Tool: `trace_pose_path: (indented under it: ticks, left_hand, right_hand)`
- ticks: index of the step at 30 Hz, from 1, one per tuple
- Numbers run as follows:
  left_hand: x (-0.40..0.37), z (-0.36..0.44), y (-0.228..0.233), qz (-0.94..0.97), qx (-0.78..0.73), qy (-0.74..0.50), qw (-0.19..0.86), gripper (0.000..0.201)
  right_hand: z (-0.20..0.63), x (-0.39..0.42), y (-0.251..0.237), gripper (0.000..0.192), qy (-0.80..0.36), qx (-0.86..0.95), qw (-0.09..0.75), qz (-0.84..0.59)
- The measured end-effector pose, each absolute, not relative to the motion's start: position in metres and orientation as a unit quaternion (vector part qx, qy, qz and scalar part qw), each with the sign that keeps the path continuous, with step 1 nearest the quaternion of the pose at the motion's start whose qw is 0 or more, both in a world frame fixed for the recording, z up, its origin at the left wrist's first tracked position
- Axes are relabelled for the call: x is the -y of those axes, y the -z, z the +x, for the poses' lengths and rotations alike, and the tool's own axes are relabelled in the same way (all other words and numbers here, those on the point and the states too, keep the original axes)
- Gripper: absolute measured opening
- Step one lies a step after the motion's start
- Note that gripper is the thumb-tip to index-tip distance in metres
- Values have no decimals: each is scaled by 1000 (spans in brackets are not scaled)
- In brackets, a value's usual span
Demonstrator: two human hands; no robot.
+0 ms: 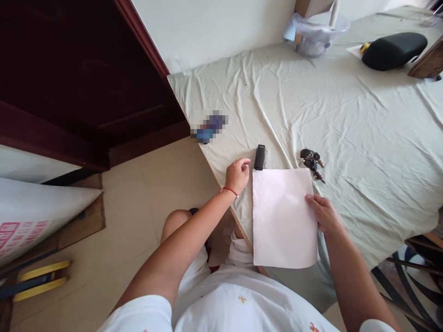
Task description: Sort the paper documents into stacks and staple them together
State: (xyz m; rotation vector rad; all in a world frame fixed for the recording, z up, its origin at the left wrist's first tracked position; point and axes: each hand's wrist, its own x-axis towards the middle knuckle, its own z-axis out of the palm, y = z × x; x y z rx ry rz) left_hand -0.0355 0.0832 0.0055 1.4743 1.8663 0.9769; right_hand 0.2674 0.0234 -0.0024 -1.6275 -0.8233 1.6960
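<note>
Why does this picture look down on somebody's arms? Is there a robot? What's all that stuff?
No robot here, just a person with two bare hands. The camera is worn on their head, so you see roughly what they see, looking down past their own white shirt. The right hand grips the side edge of a white sheet of paper. The left hand, with a red bracelet on its wrist, is beside a small black thing, maybe a stapler. A bunch of keys lies on the pale cloth. One item is blurred into squares, so I can't tell what it is.
</note>
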Motion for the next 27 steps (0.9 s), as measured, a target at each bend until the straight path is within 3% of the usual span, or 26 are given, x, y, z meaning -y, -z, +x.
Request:
trace_pose_path:
  ticks: [2, 5, 15, 21, 27]
  left_hand:
    - [-82, -38, -12, 649, -632, -376, 195, 45]
    - [-81, -40, -18, 731, -564, -345, 168, 55]
    - [-70, -40, -9, 755, -589, -241, 157, 59]
    - [-71, -34, -15, 773, -579, -219, 141, 49]
    - [-50, -47, -1, 699, -621, -303, 182, 46]
  right_hand:
    - [266, -23, 0, 37, -639, 310, 320, -627]
    - [263, -21, -2, 35, -621, 305, 332, -641]
    - [260, -21, -4, 30, -606, 320, 336, -646]
    - [260, -21, -2, 33, -604, 321, 342, -645]
    - [270, 5, 2, 44, -596, 378, 336, -624]
